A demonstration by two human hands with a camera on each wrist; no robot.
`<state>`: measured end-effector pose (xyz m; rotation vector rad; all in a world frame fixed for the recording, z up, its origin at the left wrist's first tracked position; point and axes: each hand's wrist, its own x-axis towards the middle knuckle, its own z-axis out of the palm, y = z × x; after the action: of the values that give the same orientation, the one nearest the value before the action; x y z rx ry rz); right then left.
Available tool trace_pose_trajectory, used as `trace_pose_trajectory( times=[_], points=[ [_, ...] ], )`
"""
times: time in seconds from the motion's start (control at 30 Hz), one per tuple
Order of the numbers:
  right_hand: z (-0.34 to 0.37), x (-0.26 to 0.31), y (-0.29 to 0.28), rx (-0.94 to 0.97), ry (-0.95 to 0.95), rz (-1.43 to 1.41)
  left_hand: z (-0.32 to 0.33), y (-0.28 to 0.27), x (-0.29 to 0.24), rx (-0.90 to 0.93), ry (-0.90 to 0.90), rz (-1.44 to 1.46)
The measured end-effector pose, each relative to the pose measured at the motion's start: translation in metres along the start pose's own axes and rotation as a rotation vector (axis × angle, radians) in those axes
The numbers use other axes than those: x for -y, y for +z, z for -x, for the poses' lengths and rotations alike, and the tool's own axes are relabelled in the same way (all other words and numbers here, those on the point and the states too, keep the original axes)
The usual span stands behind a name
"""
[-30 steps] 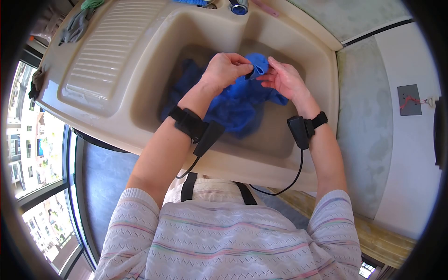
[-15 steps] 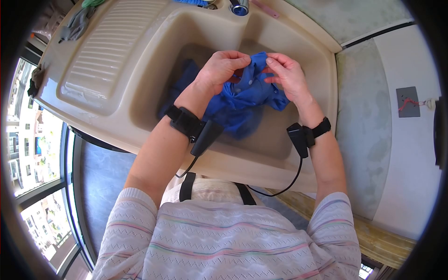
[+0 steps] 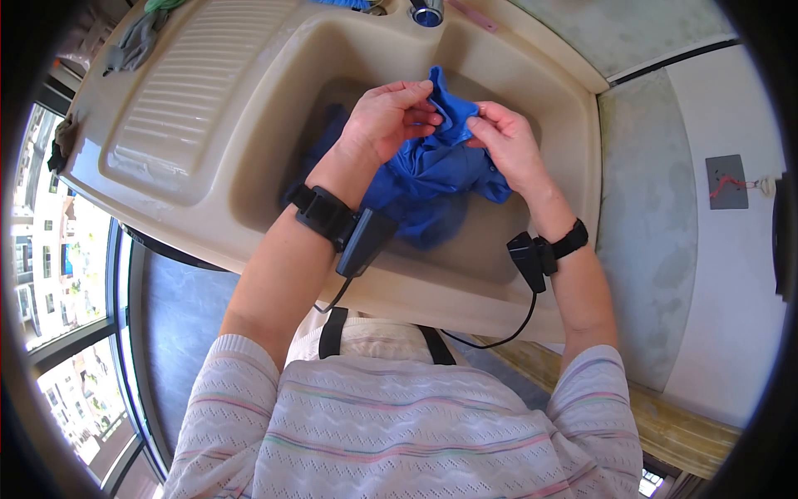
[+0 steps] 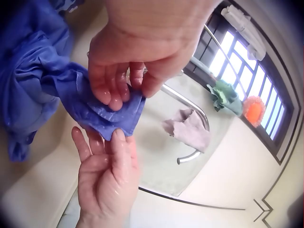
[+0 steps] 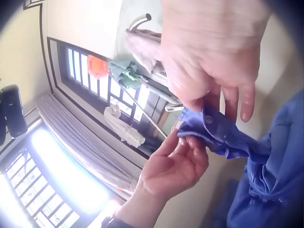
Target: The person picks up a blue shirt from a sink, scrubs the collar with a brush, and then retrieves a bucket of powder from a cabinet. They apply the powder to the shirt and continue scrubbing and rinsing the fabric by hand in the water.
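The blue garment (image 3: 428,179) is in the sink (image 3: 270,158), with one part of it raised. This raised part points toward the faucet (image 3: 426,15), its long axis running forward. The left hand (image 3: 386,118) pinches its tip; the right hand (image 3: 513,143) pinches its edge.

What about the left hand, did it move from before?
Yes, a little: in the head view, the left hand has moved up the picture, closer to the tap.

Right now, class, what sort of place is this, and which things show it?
Probably a household laundry area, perhaps on a balcony: a laundry sink with a built-in washboard, a blue buttoned garment partly under water, and a large window nearby.
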<state>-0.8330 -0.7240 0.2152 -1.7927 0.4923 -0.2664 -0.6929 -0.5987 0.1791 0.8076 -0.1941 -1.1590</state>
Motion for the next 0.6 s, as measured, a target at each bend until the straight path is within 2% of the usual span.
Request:
trace_pose_trajectory(
  times=[0.03, 0.1, 0.17, 0.3, 0.37, 0.47, 0.6],
  points=[
    [0.001, 0.001, -0.005, -0.021, 0.079, -0.078, 0.000, -0.001, -0.001, -0.030, 0.000, -0.016],
    [0.002, 0.005, -0.014, -0.031, 0.106, -0.083, 0.000, 0.000, -0.002, -0.059, 0.001, -0.031],
    [0.004, 0.008, -0.021, -0.037, 0.182, -0.215, 0.001, 0.002, -0.003, -0.141, 0.029, -0.071],
    [0.008, 0.011, -0.034, -0.051, 0.175, -0.294, 0.004, 0.005, -0.007, -0.201, 0.032, -0.127],
    [0.011, 0.017, -0.036, -0.134, 0.183, -0.331, 0.000, 0.003, -0.006, -0.265, 0.059, -0.153],
    [0.010, 0.012, -0.044, -0.146, 0.165, -0.355, -0.004, 0.000, 0.000, -0.158, 0.105, 0.002],
    [0.009, 0.012, -0.048, -0.117, 0.141, -0.394, -0.004, 0.001, 0.000, -0.135, 0.094, 0.031]
  ],
)
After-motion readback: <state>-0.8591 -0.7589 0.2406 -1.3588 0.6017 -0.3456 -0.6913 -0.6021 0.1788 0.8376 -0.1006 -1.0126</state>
